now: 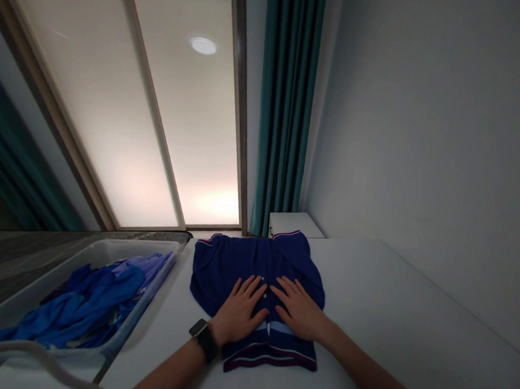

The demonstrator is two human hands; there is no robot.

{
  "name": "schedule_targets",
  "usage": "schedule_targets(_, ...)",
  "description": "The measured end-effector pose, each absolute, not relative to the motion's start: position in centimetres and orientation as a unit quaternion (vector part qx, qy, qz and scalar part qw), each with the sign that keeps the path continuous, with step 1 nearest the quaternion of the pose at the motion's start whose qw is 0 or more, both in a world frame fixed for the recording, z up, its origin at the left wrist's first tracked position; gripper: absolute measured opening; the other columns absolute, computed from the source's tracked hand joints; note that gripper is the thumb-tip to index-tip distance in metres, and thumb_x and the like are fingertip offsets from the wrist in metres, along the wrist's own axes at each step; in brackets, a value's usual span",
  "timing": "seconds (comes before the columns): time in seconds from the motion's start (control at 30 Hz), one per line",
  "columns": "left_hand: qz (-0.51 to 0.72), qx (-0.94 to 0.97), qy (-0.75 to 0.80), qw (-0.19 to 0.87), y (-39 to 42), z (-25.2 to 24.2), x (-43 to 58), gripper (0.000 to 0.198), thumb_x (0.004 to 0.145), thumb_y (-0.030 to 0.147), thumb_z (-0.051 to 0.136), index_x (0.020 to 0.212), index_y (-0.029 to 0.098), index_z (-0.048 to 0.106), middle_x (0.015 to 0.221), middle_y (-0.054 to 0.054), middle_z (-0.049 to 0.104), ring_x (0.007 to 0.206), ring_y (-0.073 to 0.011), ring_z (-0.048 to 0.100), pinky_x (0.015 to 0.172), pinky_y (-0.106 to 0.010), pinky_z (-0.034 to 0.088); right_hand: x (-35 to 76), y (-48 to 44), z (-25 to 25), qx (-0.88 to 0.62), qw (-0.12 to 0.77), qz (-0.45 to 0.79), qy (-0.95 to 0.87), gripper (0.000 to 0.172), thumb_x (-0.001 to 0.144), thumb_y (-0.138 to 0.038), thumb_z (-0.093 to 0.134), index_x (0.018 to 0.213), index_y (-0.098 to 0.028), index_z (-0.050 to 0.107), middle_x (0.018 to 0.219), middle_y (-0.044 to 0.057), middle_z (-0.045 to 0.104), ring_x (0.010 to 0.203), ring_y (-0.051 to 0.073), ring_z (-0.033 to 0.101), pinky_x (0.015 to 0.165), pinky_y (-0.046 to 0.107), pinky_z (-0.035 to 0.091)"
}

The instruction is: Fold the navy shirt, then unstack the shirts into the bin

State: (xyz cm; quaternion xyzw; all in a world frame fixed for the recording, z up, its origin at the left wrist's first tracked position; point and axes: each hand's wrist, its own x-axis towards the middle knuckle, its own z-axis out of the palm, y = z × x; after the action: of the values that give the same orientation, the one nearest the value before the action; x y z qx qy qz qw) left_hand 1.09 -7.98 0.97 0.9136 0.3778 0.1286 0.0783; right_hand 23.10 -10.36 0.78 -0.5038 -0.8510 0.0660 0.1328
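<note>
A navy blue garment [241, 257] with a few small buttons down its middle lies spread on the white table. Striped trim in white and dark red runs along its edges, and a light blue band crosses it near my wrists. Flat on its left half rests my left hand [243, 310], fingers spread, with a black watch [204, 340] on that wrist. My right hand [300, 310] lies flat on the other half, fingers also stretched out. Neither hand grips the fabric.
To the left stands a pale plastic bin [107, 244] with blue and purple clothes [85, 302] in it. A light grey curved tube [54, 365] crosses the lower left corner. The white table [364, 305] meets a wall at right. Behind are a small white cabinet [295, 224] and a green curtain [287, 99].
</note>
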Motion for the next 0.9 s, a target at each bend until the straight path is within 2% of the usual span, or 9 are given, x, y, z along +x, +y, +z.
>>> schedule_targets(0.07, 0.118, 0.910, 0.388, 0.083, -8.0, 0.6, 0.9, 0.061, 0.094, 0.055, 0.037, 0.149, 0.029, 0.026, 0.156, -0.008, 0.024, 0.144, -0.0316, 0.016, 0.113, -0.060, 0.016, 23.1, -10.5, 0.5, -0.508, 0.109, 0.062, -0.852, 0.053, 0.096, -0.039, 0.039, 0.146, -0.023, 0.034, 0.153, 0.010, 0.030, 0.143, 0.027, 0.020, 0.114, 0.056, 0.015)
schedule_targets(0.2, 0.099, 0.903, 0.410, 0.081, -9.0, 0.8, 0.7, 0.065, 0.093, 0.061, 0.032, 0.150, 0.031, 0.021, 0.158, -0.007, 0.018, 0.144, -0.0359, 0.011, 0.111, -0.066, 0.012, 23.1, -11.5, 0.6, -0.520, 0.082, 0.057, -0.848, 0.053, 0.098, -0.042, 0.032, 0.148, -0.025, 0.029, 0.156, 0.009, 0.022, 0.144, 0.029, 0.014, 0.111, 0.064, 0.007)
schedule_targets(0.4, 0.071, 0.898, 0.426, 0.077, -11.3, 1.1, 0.9, 0.065, 0.093, 0.062, 0.027, 0.150, 0.034, 0.017, 0.158, -0.005, 0.018, 0.145, -0.0339, 0.010, 0.112, -0.064, 0.010, 22.8, -13.6, 0.8, -0.538, 0.058, 0.067, -0.838, 0.055, 0.098, -0.046, 0.027, 0.149, -0.028, 0.026, 0.157, 0.007, 0.017, 0.144, 0.030, 0.013, 0.110, 0.067, 0.005)
schedule_targets(0.47, 0.070, 0.897, 0.429, 0.080, -11.6, 1.2, 0.9, 0.066, 0.093, 0.063, 0.027, 0.151, 0.032, 0.017, 0.158, -0.005, 0.018, 0.145, -0.0337, 0.012, 0.112, -0.063, 0.011, 22.8, -13.8, 0.9, -0.537, 0.064, 0.065, -0.839, 0.054, 0.097, -0.046, 0.031, 0.148, -0.028, 0.028, 0.156, 0.007, 0.022, 0.143, 0.030, 0.017, 0.110, 0.066, 0.007)
schedule_targets(0.53, 0.079, 0.894, 0.435, 0.080, -11.2, 1.5, 0.8, 0.066, 0.094, 0.061, 0.028, 0.151, 0.031, 0.019, 0.157, -0.006, 0.022, 0.144, -0.0322, 0.018, 0.112, -0.060, 0.017, 22.9, -13.3, 1.2, -0.532, 0.082, 0.057, -0.841, 0.052, 0.095, -0.045, 0.037, 0.144, -0.029, 0.036, 0.152, 0.008, 0.035, 0.140, 0.029, 0.027, 0.112, 0.062, 0.009)
schedule_targets(0.63, 0.128, 0.885, 0.444, 0.049, -8.8, 2.1, 0.3, 0.060, 0.096, 0.053, 0.030, 0.149, 0.026, 0.025, 0.152, -0.008, 0.035, 0.139, -0.0264, 0.031, 0.112, -0.049, 0.026, 23.1, -11.3, 2.1, -0.533, 0.129, 0.021, -0.836, 0.039, 0.095, -0.035, 0.040, 0.130, -0.026, 0.053, 0.130, 0.007, 0.058, 0.125, 0.023, 0.047, 0.113, 0.052, 0.017)
schedule_targets(0.7, 0.158, 0.879, 0.451, 0.013, -6.3, 2.6, -0.2, 0.056, 0.097, 0.045, 0.033, 0.147, 0.020, 0.030, 0.148, -0.010, 0.041, 0.136, -0.0237, 0.036, 0.113, -0.042, 0.028, 23.2, -9.1, 2.6, -0.532, 0.153, -0.008, -0.833, 0.036, 0.095, -0.026, 0.038, 0.124, -0.022, 0.058, 0.122, 0.008, 0.062, 0.119, 0.020, 0.051, 0.111, 0.043, 0.024)
schedule_targets(0.77, 0.156, 0.870, 0.468, -0.012, -3.6, 2.9, -0.7, 0.056, 0.096, 0.039, 0.036, 0.145, 0.013, 0.034, 0.147, -0.013, 0.041, 0.136, -0.0238, 0.036, 0.113, -0.039, 0.028, 23.3, -6.5, 2.6, -0.535, 0.154, -0.031, -0.830, 0.038, 0.094, -0.023, 0.037, 0.126, -0.018, 0.057, 0.127, 0.010, 0.059, 0.123, 0.021, 0.047, 0.110, 0.039, 0.028)
schedule_targets(0.9, 0.118, 0.865, 0.487, -0.027, 0.9, 2.7, -1.0, 0.055, 0.094, 0.037, 0.038, 0.143, 0.012, 0.038, 0.148, -0.014, 0.041, 0.137, -0.0242, 0.035, 0.114, -0.039, 0.026, 23.8, -2.3, 1.2, -0.546, 0.097, -0.030, -0.831, 0.046, 0.095, -0.028, 0.035, 0.139, -0.018, 0.046, 0.146, 0.011, 0.042, 0.137, 0.023, 0.032, 0.114, 0.044, 0.019)
